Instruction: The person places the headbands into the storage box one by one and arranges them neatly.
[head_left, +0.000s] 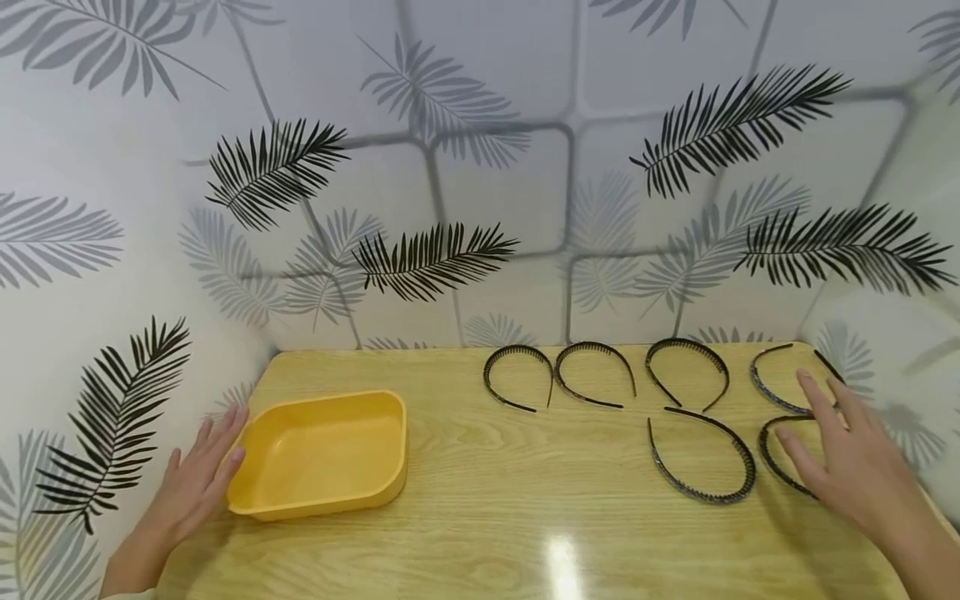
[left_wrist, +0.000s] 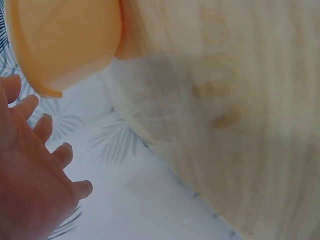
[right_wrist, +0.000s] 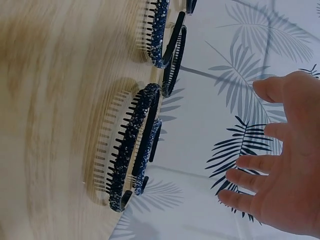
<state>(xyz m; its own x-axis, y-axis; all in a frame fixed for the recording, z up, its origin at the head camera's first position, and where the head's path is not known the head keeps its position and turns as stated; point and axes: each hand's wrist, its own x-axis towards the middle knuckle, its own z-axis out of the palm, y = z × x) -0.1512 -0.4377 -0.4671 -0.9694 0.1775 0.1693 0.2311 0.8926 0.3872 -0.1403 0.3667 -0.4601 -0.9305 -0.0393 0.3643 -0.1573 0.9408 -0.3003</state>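
My left hand (head_left: 191,483) is at the left side of a yellow plastic bin (head_left: 330,505), its straight fingers right at the rim and holding nothing. Over the right part of the table my right hand (head_left: 855,458) hovers with fingers spread, overlapping two toothed headbands in the head view: a nearer black one (head_left: 763,446) and one with a glittery band (head_left: 759,385) behind it. Just left of these lies another glittery headband (head_left: 750,471). The right wrist view shows a headband (right_wrist: 131,135) covered in dark sparkle, teeth toward the table, apart from the fingers.
Three more black headbands line the back edge: the left one (head_left: 489,379), the middle one (head_left: 558,375) and the right one (head_left: 686,342). They rest on a light wood-grain table (head_left: 480,483). A wall covering (head_left: 510,200) with leaf prints rises directly behind and at both sides.
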